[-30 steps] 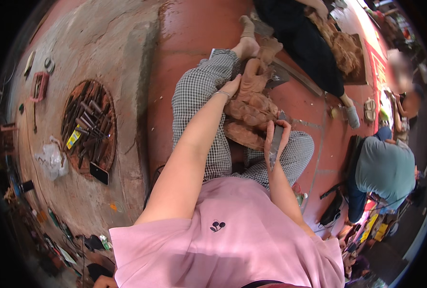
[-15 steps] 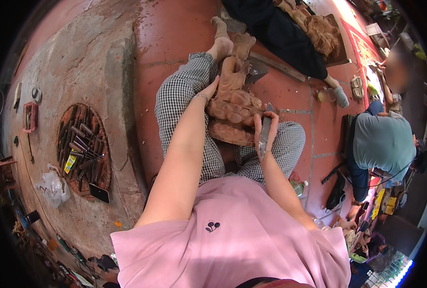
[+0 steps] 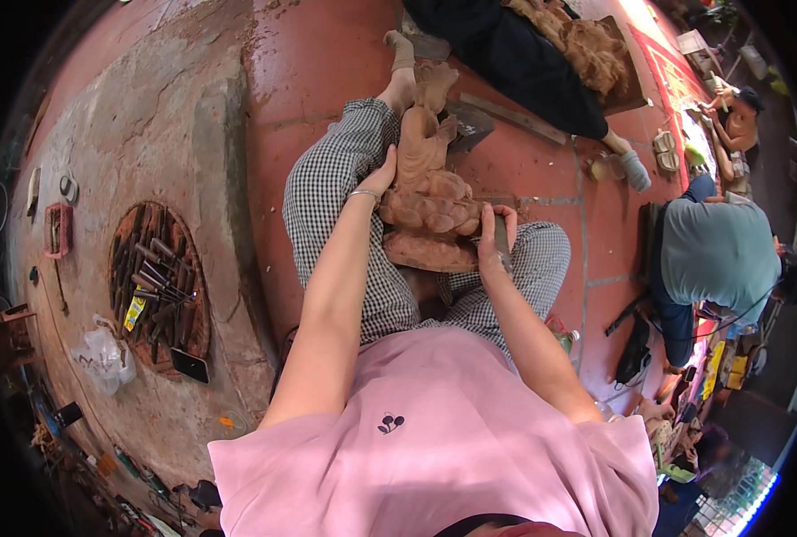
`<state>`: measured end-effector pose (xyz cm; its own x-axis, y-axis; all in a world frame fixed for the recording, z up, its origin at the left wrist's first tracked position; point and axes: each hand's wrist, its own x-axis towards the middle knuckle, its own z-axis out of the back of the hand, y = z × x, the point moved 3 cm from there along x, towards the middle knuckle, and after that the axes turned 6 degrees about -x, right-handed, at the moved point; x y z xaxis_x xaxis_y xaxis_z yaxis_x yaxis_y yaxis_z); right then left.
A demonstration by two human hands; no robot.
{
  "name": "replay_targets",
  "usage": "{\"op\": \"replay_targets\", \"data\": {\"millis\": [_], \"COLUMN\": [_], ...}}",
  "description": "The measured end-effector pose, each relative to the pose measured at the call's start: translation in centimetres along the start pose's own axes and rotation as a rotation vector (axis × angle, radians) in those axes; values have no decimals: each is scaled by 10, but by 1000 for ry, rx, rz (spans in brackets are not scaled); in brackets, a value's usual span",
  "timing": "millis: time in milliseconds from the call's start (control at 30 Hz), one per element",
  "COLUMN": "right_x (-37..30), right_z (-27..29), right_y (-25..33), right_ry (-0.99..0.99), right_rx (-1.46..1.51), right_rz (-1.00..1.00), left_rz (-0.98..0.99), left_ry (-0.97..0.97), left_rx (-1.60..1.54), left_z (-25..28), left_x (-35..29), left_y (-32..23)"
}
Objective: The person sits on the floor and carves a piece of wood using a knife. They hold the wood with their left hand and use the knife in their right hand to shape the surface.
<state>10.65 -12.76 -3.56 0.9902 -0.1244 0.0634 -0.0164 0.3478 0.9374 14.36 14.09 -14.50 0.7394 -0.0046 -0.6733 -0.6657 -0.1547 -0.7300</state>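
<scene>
A reddish-brown wooden statue (image 3: pixel 425 183), carved with rounded forms, lies between my legs with its broad base toward me. My left hand (image 3: pixel 382 172) grips its left side, the fingers partly hidden against the wood. At the statue's lower right, my right hand (image 3: pixel 495 240) is closed around a flat grey strip (image 3: pixel 503 234), which lies along the palm. Whether the strip is metal or abrasive sheet I cannot tell. Its far end meets the carving's right side near the base.
On the concrete ledge (image 3: pixel 224 161) at left, a round basket (image 3: pixel 203 336) holds several dark-handled tools, beside a phone (image 3: pixel 189 365) and a plastic bag (image 3: pixel 103 356). Ahead, a person's dark-clothed leg (image 3: pixel 515 63) stretches near another carving (image 3: pixel 595 58). A person in a grey-green shirt (image 3: pixel 716 255) sits at right.
My right hand has turned with the grey strip, which now shows less of its face. The statue and my left hand have shifted slightly left in view.
</scene>
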Motion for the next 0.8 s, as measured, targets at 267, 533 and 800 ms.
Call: {"op": "replay_targets", "data": {"millis": [267, 533, 800], "right_x": [-4, -11, 3], "right_z": [3, -6, 24], "right_y": [6, 2, 11], "right_ry": [-18, -67, -61], "right_rx": [25, -42, 66], "right_rz": [-73, -38, 118], "left_rz": [88, -26, -394], "left_ry": [-110, -133, -245], "left_rx": [137, 81, -119], "left_z": [-4, 8, -16], "left_x": [-8, 19, -47], "left_y": [-20, -10, -37]}}
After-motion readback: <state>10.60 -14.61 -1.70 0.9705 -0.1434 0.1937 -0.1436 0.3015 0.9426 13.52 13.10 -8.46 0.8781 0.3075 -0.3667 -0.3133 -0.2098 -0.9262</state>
